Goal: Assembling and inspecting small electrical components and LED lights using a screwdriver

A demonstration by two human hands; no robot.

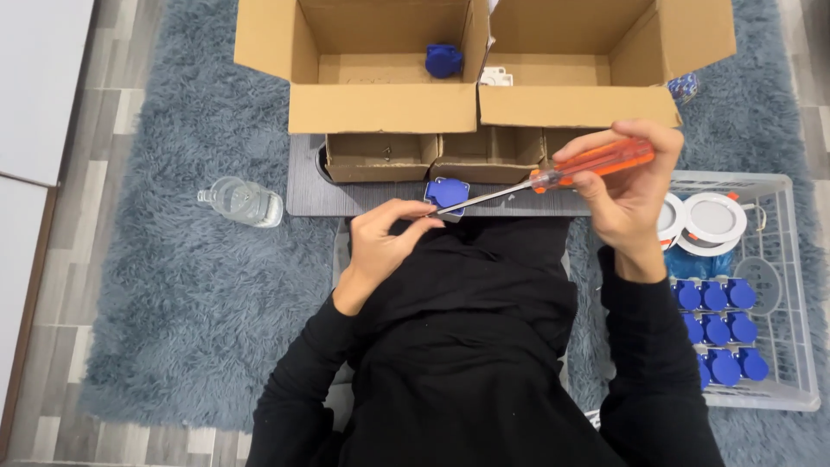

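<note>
Head view, looking down on a seated person in black sleeves. The left hand (380, 242) is curled, its fingers (413, 212) closed on the lower edge of a small blue socket part (448, 194), which sits at the near edge of a grey surface (303, 197), just in front of the person's lap. The right hand (629, 186) is closed around the orange handle of a screwdriver (553, 177); thumb and fingers wrap the grip fully, and the metal shaft runs down and left with its tip meeting the blue socket part beside the left fingers. Behind the part, two small open cardboard trays (437, 157) stand on the surface, touching each other. Further back are two large open cardboard boxes (484, 104); the left one contains a single blue piece (443, 60), and a white item shows at the join between them. To the right, a white wire basket (791, 285) holds rows of blue socket parts (719, 324) and round white discs (711, 220). A clear plastic bottle (242, 201) lies on its side on the grey shag rug (190, 285), left of the surface.
</note>
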